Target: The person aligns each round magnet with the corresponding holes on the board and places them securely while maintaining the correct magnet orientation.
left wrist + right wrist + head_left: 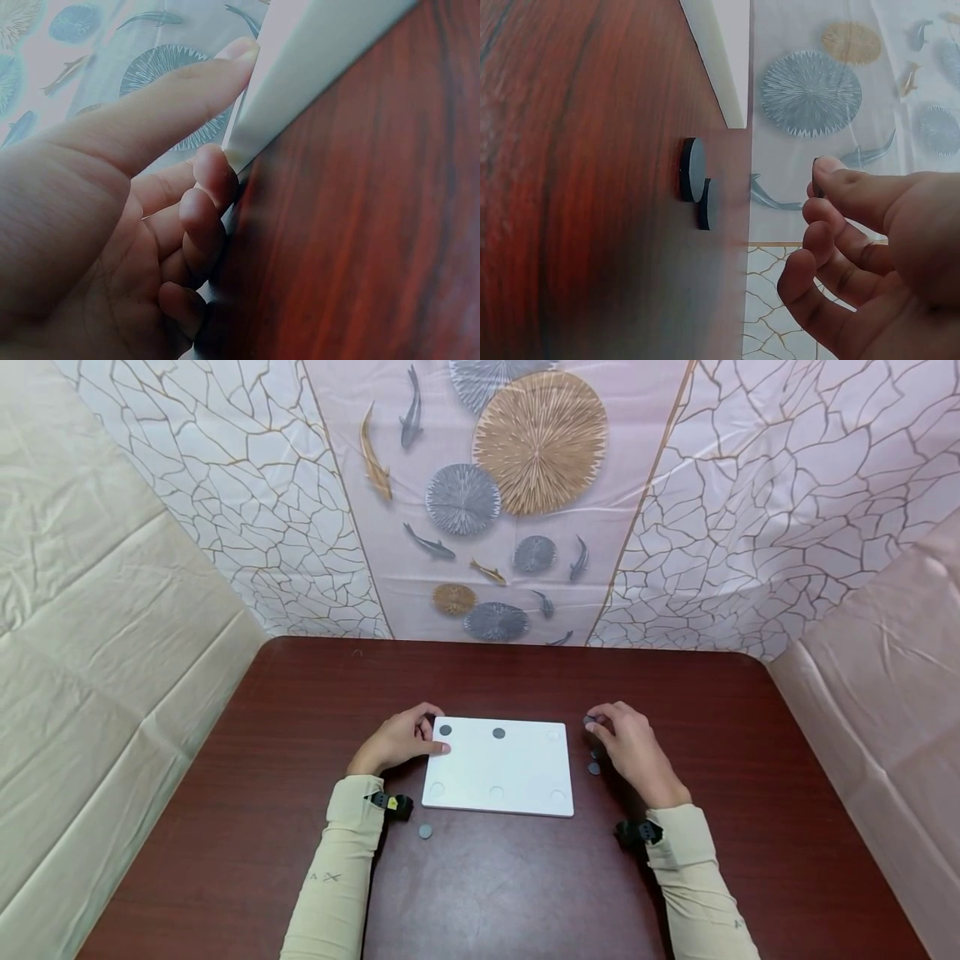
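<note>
Board (498,768), white, lies on the table (510,893), which spreads wide past its near edge. The left hand (397,739) grips the board's left edge, thumb on top; the right hand (634,747), off the right edge, pinches a dark disc (588,720). The head view alone shows two seated discs (498,733) in far recesses; the right wrist view shows thick rims on two loose discs (693,169).
</note>
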`<state>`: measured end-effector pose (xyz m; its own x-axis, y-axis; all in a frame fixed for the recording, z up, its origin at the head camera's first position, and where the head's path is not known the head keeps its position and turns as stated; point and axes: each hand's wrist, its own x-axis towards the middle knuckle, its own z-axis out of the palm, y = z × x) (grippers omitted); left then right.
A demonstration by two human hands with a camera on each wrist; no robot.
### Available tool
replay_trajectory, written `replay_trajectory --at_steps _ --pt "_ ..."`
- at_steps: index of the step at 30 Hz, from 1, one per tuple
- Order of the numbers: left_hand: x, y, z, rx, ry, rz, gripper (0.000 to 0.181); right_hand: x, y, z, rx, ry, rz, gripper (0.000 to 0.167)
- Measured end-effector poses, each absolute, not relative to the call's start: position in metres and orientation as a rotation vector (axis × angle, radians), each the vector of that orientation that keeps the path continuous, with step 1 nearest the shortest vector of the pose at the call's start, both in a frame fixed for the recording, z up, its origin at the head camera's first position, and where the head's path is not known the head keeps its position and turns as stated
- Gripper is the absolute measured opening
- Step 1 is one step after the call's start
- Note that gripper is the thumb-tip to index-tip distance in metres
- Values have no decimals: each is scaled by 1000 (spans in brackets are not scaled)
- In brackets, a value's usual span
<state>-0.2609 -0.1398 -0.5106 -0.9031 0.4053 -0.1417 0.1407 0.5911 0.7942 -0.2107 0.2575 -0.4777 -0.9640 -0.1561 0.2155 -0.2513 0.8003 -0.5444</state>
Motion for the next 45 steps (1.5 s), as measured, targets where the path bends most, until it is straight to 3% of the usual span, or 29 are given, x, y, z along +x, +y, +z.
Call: replay_trajectory --at_steps 45 --pt "-261 -138 -510 426 2540 1183 56 -211 224 -492 370 -2861 952 19"
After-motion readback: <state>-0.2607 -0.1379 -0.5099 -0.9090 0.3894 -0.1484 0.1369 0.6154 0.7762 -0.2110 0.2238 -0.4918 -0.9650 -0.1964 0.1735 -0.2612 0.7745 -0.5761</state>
